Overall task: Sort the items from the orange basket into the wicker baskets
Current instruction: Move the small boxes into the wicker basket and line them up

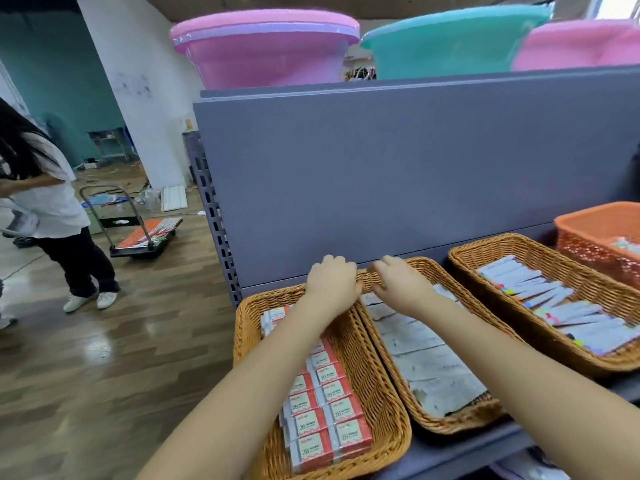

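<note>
Three wicker baskets stand in a row on the shelf. The left wicker basket (249,306) holds rows of red 2B boxes (332,410). White flat packets (429,362) fill the middle wicker basket (450,424), and white pen packs (554,299) fill the right wicker basket (485,247). The orange basket (588,223) sits at the far right, a few items (627,244) showing inside. My left hand (332,285) curls over the far right corner of the left basket's rim. My right hand (398,282) curls its fingers on the middle basket's far rim. Both sets of fingertips are hidden.
A grey back panel (381,174) rises right behind the baskets. Pink tubs (266,50) and a teal tub (450,43) sit on top of it. The shelf's front edge (467,452) runs below. A person (52,209) and a trolley (145,237) stand on the floor to the left.
</note>
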The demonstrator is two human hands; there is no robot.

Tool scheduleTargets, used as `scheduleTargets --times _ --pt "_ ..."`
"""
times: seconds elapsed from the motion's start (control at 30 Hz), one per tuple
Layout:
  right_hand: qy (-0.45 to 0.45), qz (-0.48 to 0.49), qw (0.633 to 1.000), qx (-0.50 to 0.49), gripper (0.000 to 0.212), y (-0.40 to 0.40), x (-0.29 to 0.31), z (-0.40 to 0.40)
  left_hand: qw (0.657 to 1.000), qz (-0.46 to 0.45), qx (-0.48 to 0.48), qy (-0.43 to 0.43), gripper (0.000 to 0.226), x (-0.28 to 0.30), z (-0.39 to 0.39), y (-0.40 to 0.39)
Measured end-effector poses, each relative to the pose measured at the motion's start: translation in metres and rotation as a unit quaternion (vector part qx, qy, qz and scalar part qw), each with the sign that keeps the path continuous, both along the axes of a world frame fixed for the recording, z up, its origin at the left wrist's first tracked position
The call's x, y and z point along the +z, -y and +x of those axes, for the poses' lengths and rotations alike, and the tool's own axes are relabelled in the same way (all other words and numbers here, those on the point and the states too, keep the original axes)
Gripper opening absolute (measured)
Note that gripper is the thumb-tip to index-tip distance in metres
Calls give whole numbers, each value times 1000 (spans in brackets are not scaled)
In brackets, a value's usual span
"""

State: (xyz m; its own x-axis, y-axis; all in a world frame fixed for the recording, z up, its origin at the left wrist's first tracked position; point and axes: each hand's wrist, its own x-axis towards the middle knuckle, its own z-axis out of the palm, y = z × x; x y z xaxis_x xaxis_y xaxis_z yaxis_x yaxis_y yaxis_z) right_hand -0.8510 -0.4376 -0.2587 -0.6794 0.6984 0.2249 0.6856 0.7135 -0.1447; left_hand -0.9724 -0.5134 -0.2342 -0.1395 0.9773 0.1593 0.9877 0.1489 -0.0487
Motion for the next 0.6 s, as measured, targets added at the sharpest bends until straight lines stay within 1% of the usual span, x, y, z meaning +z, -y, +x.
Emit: scheduleTargets --times 0.1,0.2,0.37,0.47,0.6 --pt "33 4 999 -34 36 -12 5 43 999 -6 -39 -29 39 4 41 -23" --pt "61 11 997 -56 34 -29 10 90 997 -2 -64 -33 39 5 86 -46" --pt "62 12 995 -82 38 -61 21 178 996 14 -87 -32 38 10 167 -88" --pt "71 10 993 -95 37 -84 26 230 995 8 -99 -29 38 11 215 -117" --pt "54 9 992 -112 33 -112 25 291 992 27 -119 -16 37 11 281 -148"
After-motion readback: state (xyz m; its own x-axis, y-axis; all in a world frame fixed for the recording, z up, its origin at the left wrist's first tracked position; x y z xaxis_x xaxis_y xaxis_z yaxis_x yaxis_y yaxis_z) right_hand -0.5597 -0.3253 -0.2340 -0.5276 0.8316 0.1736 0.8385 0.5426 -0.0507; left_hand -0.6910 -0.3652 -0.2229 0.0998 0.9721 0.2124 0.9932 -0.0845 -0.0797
